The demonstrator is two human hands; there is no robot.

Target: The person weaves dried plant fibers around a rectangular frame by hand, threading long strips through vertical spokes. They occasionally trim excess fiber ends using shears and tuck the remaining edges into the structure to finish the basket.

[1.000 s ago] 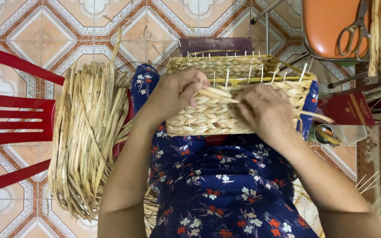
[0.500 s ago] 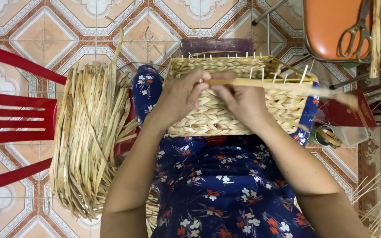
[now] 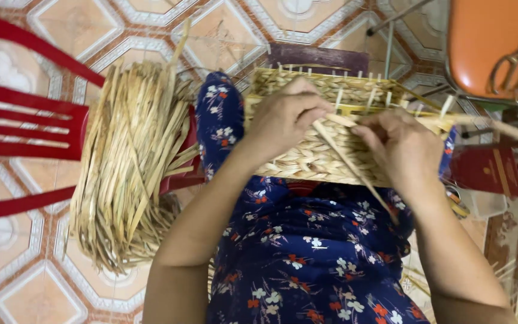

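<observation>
Starting at the left edge, a red plastic chair [image 3: 25, 129] is seen on the patterned tile floor [image 3: 31, 282], and just beside it a thick bundle of dried straw strands [image 3: 130, 168] is laid. Further right, a rectangular woven basket [image 3: 325, 159] is held on the lap, over a dark blue floral garment [image 3: 307, 258], with its open rim of upright stakes turned away from the person. The left hand [image 3: 286, 117] is curled over the near wall of the basket, fingers pressed against the weave at the rim. A single loose strand [image 3: 355, 171] is seen running from the rim down across the basket wall toward the lap. The right hand [image 3: 400, 147] is closed at the rim, and the strand appears to be pinched there, though the exact grip is partly hidden. At the far right, an orange seat [image 3: 493, 42] with scissors [image 3: 514, 60] resting on it is noted. The step in hand is judged to be weaving a strand between the rim stakes; the next move would call for the strand to be threaded behind the following stake and drawn tight while the basket is steadied.
</observation>
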